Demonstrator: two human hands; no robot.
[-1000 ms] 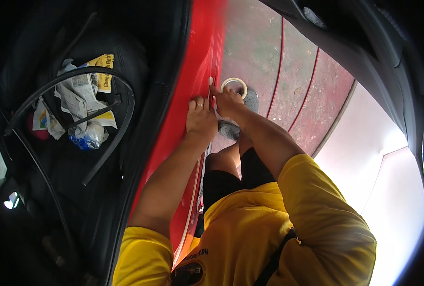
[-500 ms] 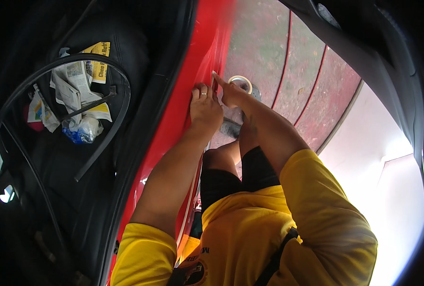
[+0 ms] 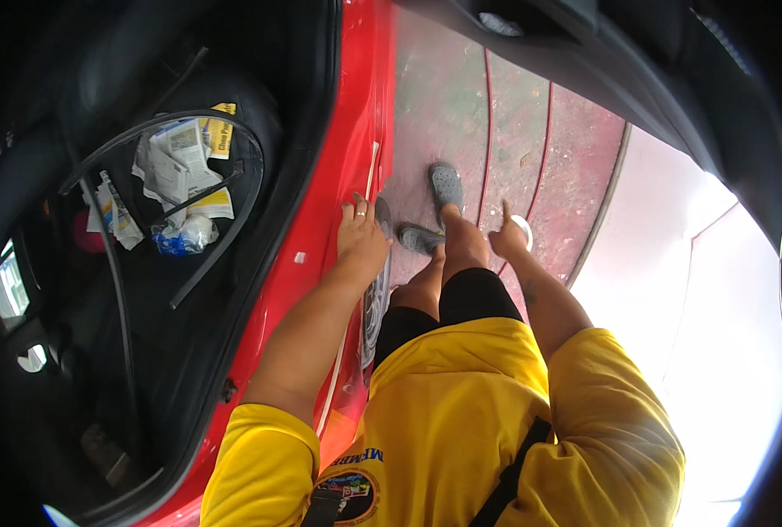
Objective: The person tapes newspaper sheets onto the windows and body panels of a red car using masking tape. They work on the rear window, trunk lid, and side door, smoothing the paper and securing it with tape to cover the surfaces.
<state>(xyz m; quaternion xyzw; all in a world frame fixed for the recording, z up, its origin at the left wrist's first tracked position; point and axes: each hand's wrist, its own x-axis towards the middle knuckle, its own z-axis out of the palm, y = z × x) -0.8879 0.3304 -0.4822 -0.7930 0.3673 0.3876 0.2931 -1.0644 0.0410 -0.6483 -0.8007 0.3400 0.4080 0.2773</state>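
My left hand lies on the edge of the red car body, its fingers stretched over the panel and nothing seen in its grasp. A narrow pale strip of masking tape runs along that edge past my fingertips, and more of it shows beside my forearm. Out to the right, over the floor, my right hand is closed around a roll of masking tape, with the index finger pointing out. Part of the roll is hidden behind the hand. A clear light lens sits below my left wrist.
Inside the dark car opening lie crumpled newspapers, a blue-and-clear plastic bag and a loose black rubber seal strip. My grey clogs stand on the stained floor. A thin red hose crosses it. A dark raised panel hangs at upper right.
My right hand has moved away from the car edge to the right, carrying the tape roll. The left hand has slid nearer to me along the panel. The head view has shifted.
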